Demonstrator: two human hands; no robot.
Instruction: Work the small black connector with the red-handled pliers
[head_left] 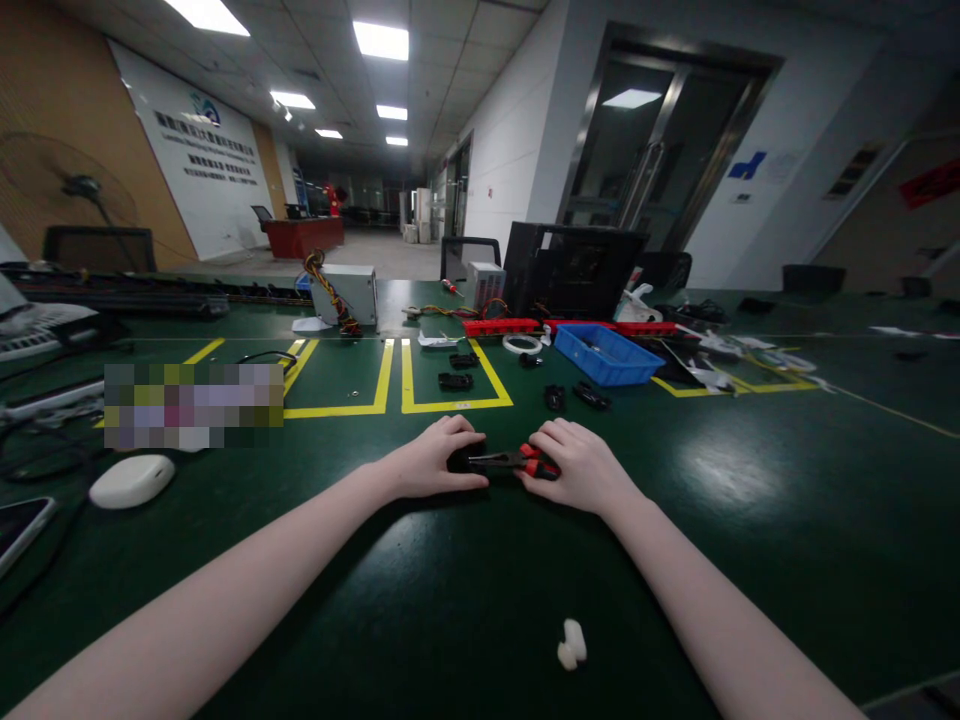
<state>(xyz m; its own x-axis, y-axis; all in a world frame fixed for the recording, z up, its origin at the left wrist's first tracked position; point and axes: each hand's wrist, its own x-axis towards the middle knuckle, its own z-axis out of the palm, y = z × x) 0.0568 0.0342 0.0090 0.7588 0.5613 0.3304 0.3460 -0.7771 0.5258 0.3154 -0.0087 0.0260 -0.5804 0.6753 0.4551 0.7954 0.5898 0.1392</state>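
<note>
My right hand (577, 465) is closed around the red-and-black handles of long-nose pliers (501, 460). The jaws point left toward a small black part (457, 460), which my left hand (431, 462) holds between its curved fingers and thumb. Its exact kind is too dark to make out, and my fingers cover some of it. Both hands are low over the green table (480, 570). Beyond them lie several black pieces, among them a black part (455, 381) inside a yellow tape outline and a bundled black cable (591, 396).
A blue bin (606, 355) stands beyond my right hand, near a white ring (522, 344) and a red strip (501, 327). Farther back are a power supply (354, 295) and a black case (571, 270). White earbuds (573, 643) lie near me; a white case (133, 481) sits left.
</note>
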